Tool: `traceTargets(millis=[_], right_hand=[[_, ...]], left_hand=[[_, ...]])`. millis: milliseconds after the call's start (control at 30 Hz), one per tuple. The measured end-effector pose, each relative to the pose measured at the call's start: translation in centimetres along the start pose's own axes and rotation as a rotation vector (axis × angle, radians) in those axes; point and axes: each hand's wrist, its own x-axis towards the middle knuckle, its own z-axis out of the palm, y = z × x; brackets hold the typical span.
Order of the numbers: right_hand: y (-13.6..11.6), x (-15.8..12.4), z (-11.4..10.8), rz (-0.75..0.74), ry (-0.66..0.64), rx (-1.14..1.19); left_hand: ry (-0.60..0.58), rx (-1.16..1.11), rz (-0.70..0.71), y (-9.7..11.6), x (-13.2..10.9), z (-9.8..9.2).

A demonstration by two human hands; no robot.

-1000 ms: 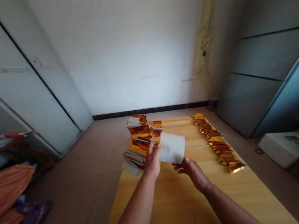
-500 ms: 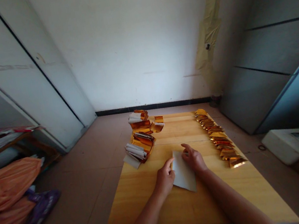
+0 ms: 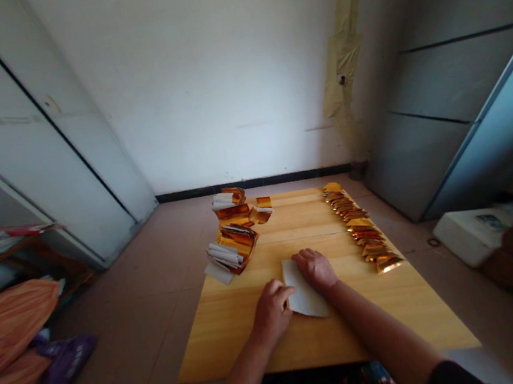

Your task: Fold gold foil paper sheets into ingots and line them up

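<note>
A sheet of paper (image 3: 305, 298), pale side up with a thin gold strip along its left edge, lies on the wooden board in front of me. My left hand (image 3: 271, 311) pinches that left edge, its thumb on top and the other fingers curled beside it. Across the upper right edge of the sheet lies my right hand (image 3: 316, 269), with bent fingers close together gripping the paper there. The undersides of both hands are hidden.
A long row of folded gold foil pieces (image 3: 359, 227) runs along the board's right side. Stacks of gold foil paper (image 3: 239, 237) with pale backs lie at the back left. The wooden board (image 3: 228, 352) ends near my body. A white box (image 3: 468, 236) sits beyond it at right.
My right hand has gone from a raised, outstretched index finger to bent fingers over the paper's upper edge. The left thumb now reaches further onto the sheet. The camera view has shifted slightly.
</note>
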Motion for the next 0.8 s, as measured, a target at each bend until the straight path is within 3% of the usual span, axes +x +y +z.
traceTargets(millis=[133, 300, 400, 500, 600, 733, 800], right_hand=[[-0.5, -0.5, -0.4, -0.034, 0.009, 0.011], [-0.4, -3.0, -1.6, 0.054, 0.216, 0.226], [-0.1, -5.8, -2.8, 0.018, 0.095, 0.624], [0.1, -8.1, -3.5, 0.103, -0.05, 0.883], [0.1, -8.3, -3.2, 0.197, -0.012, 0.877], [0.0, -5.9, -1.9, 0.338, 0.079, 0.708], [-0.3, -4.5, -1.6, 0.396, 0.063, 0.611]], left_hand=[[0.079, 0.086, 0.141, 0.2, -0.5, 0.2], [0.009, 0.04, 0.164, 0.3, -0.5, 0.4], [0.02, 0.008, 0.11, 0.3, -0.1, 0.4], [0.015, -0.009, 0.037, 0.5, 0.7, 0.2], [-0.001, 0.016, -0.075, 0.7, 1.9, 0.0], [0.034, 0.017, -0.23, 0.9, 3.5, 0.2], [0.04, 0.072, -0.286, 0.9, 3.9, 0.6]])
